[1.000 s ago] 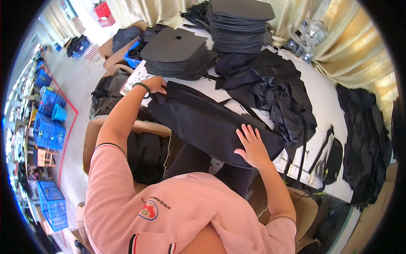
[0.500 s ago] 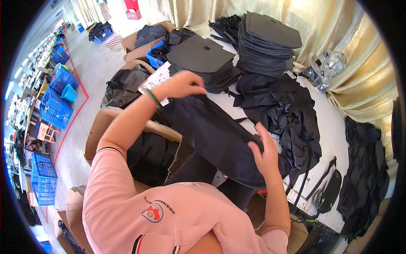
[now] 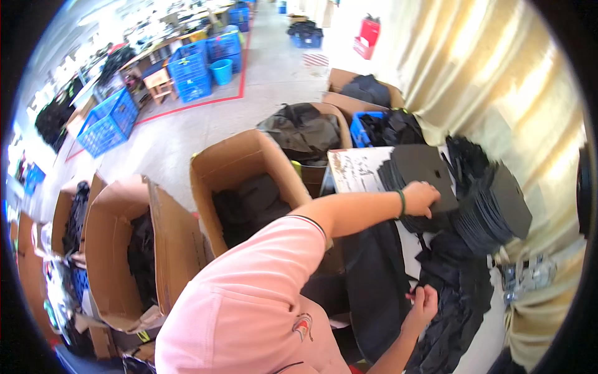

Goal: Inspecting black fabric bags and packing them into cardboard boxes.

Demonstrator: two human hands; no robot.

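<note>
My left hand (image 3: 420,201) reaches across to a stack of dark grey, stiff flat panels (image 3: 418,163). It lies over the near part of the stack, fingers bent and a little apart, with nothing visibly lifted. Lower down, my right hand (image 3: 425,303) is curled with thumb and fingers close together; what they hold, if anything, cannot be made out. Beside it, a long black fabric piece (image 3: 374,280) drapes over the table edge toward my lap. Right of that hand spreads a heap of crumpled black fabric (image 3: 458,287).
A second panel stack (image 3: 495,209) leans near the gold curtain (image 3: 473,81). Clear plastic wrapping (image 3: 532,274) lies at the table's right. Cardboard boxes of black fabric, including a tall one (image 3: 233,159), stand to the left. Blue crates (image 3: 190,71) line the aisle farther off.
The view has swung left, bringing more boxes into sight. My left hand has moved from above the black fabric piece onto the panel stack. My right hand has gone from spread to curled.
</note>
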